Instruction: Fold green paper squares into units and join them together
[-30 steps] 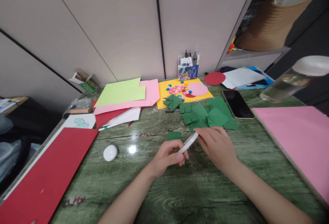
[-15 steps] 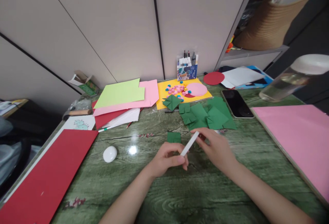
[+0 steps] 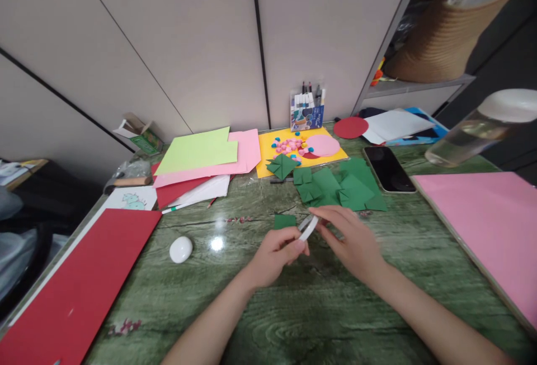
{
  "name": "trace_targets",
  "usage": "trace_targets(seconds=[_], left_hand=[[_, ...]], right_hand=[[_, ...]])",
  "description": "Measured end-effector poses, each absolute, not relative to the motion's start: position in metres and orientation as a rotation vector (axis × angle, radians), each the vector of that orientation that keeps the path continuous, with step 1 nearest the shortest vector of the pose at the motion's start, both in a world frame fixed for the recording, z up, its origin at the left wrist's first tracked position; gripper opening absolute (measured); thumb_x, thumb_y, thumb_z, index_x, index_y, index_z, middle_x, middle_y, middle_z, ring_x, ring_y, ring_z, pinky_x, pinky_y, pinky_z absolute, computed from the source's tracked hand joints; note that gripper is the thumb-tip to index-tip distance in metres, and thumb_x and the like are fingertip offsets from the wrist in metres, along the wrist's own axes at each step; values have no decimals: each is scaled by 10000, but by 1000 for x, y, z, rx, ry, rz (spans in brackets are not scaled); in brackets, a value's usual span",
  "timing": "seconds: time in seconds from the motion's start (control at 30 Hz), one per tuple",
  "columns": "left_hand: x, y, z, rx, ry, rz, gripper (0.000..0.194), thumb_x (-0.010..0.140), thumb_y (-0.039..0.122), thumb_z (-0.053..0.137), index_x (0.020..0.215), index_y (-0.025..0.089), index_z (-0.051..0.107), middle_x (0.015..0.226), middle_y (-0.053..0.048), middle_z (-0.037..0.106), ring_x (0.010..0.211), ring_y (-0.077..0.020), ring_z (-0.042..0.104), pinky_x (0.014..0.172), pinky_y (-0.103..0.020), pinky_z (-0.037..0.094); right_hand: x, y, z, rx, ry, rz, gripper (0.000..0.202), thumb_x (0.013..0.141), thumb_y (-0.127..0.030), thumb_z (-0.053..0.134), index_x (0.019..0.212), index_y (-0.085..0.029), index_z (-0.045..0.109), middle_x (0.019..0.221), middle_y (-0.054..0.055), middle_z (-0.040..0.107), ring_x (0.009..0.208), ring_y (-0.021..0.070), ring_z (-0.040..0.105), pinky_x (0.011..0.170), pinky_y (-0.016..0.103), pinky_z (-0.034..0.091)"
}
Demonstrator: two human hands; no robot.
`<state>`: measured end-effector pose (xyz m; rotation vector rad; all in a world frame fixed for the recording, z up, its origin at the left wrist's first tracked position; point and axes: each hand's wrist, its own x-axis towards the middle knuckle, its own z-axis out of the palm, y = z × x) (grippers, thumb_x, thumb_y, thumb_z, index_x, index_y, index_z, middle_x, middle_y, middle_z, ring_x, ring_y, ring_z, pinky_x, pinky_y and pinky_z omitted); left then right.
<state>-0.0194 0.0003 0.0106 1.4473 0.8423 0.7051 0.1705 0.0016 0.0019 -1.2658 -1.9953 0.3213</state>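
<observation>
In front of me, above the table, is a narrow white roll of tape, tilted so that its rim and part of its hollow middle show. My left hand is closed on its lower left side, thumb on the near edge. The fingers of my right hand are closed at its upper right end, with the fingertips partly hidden behind the hand. Just beyond the tape lies a small green paper square. Farther back are several folded green paper pieces in a loose heap.
A white round object sits at left, near a long red sheet. Lime paper and a yellow sheet with small pink and blue bits lie behind. At right are a phone, a bottle and pink paper.
The roll of tape has turned, so its hollow middle now shows instead of only its flat rim. My hands have shifted slightly around it.
</observation>
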Motion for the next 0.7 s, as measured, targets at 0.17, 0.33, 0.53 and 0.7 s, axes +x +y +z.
trace_targets(seconds=[0.17, 0.33, 0.53, 0.7], left_hand=[[-20, 2, 15, 1555, 854, 717, 367, 845, 439, 442, 696, 141, 595, 540, 13, 482, 565, -112, 443, 581, -220, 319], [-22, 1, 12, 1548, 797, 714, 358, 843, 431, 448, 696, 141, 598, 563, 1, 503, 575, -118, 461, 603, -230, 332], [-24, 0, 12, 1523, 762, 712, 343, 820, 420, 488, 659, 136, 593, 569, 0, 496, 576, -116, 460, 607, -233, 334], [-21, 3, 17, 1545, 827, 656, 357, 806, 461, 492, 724, 131, 602, 603, 12, 471, 576, -103, 406, 562, -216, 301]], right_hand=[[170, 1, 5, -1367, -1723, 744, 283, 829, -271, 542, 1112, -263, 546, 1038, 47, 630, 840, 179, 607, 788, 335, 457], [168, 4, 4, -1353, -1597, 966, 238, 836, -306, 526, 1062, -248, 573, 1041, 48, 635, 867, 187, 611, 780, 330, 472], [171, 5, 2, -1326, -1669, 839, 164, 862, -271, 491, 961, -238, 618, 969, 45, 665, 883, 188, 616, 783, 321, 472], [172, 0, -1, -1090, -1981, 471, 212, 852, -166, 504, 982, -262, 642, 958, 45, 676, 896, 173, 605, 799, 323, 465]])
